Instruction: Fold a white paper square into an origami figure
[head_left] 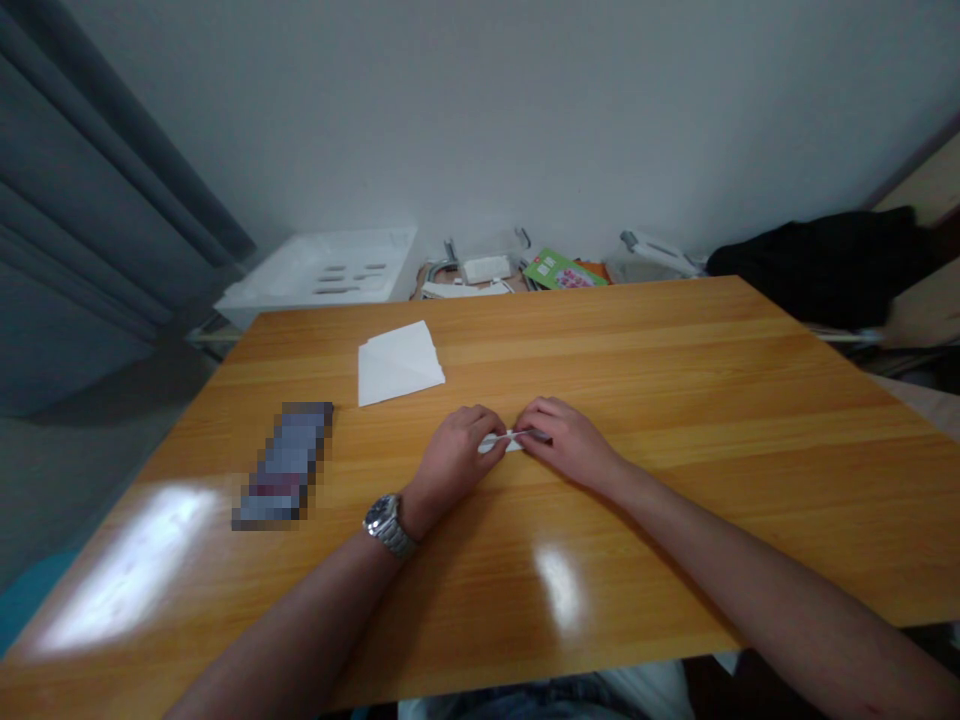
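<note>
**Presently: small paper piece pinched between both hands, mid-desk**

Presently both hands meet at the middle of the wooden desk [675,380]. The left hand [452,458] and the right hand [566,440] each close their fingertips on a small white paper piece [504,441]; both grips are clamped on it from opposite ends. The piece sits low, at or just above the desk surface; contact cannot be confirmed. Most of it is hidden by the fingers, so its shape cannot be told.

Risks noted:
- Tearing. The piece is narrow and held at two ends; an uneven pull would likely split it.
- Slippage. Only fingertips hold it; a loosened pinch on either side would let it twist or drop.
- Misjudged handling. The fingers cover the work, so any crease or edge is hard to check.

Surroundings: a folded white sheet [397,362] lies well apart, toward the far left. A blurred dark object [285,465] rests to the left. A wristwatch [388,524] is on the left wrist. Clutter lies beyond the desk's far edge.
</note>
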